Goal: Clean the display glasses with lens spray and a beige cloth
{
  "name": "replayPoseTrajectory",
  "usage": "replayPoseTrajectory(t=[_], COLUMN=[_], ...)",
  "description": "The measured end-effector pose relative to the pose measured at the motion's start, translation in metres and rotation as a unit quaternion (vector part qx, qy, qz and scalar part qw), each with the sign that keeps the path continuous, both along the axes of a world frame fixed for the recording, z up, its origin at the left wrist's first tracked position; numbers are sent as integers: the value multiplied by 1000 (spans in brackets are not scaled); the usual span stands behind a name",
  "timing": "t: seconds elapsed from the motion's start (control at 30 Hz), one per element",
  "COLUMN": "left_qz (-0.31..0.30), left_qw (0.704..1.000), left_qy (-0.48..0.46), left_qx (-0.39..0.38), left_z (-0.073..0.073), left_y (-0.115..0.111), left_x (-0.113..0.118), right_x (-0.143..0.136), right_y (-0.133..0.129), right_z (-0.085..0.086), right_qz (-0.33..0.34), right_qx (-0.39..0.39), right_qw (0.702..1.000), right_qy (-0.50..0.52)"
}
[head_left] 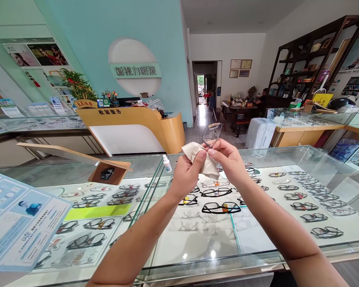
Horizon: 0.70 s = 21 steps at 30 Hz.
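My left hand (188, 172) grips a beige cleaning cloth (201, 159), its thumb pressed onto the fabric. My right hand (229, 158) pinches a pair of thin-rimmed glasses (212, 134) by the lower edge, one clear lens standing upright above both hands. The cloth hangs between the two hands and touches the bottom of the glasses. Both hands are raised over a glass display counter (197, 255) with several frames laid out inside.
A small white spray bottle (167, 163) stands on the counter left of my hands. A tilted wooden-backed mirror (77, 157) and a blue leaflet (18, 223) are at left. A yellow reception desk (137, 127) stands behind. A person sits at a far table (261, 99).
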State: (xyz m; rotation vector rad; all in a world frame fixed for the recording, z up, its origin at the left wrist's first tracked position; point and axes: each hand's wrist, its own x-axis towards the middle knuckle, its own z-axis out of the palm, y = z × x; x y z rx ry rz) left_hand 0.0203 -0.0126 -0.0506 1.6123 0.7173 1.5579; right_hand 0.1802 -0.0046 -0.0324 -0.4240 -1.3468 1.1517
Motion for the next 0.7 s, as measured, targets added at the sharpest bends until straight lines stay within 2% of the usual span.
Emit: replayPoseTrajectory(t=[0.23,0.4,0.5,0.57,0.7], left_qz=[-95,-120,-105,-72,20], left_qw=[987,984,989,994,1000], left_qy=[132,123,82,63,21], left_qx=[-2,-40,-62,-60,6], left_z=[12,9,3,1,-1], left_y=[6,2,1,1,2], left_x=[-15,-9,-3,-2,-2], right_x=[11,12,8,3,-7], right_y=[8,7,3,1,-1], right_z=[2,6,7,7,2], right_qz=[0,41,46,39,39], right_qx=[-80,-112,-134,-148,-151], right_qw=[997,992,989,987,986], right_qy=[14,40,49,55,53])
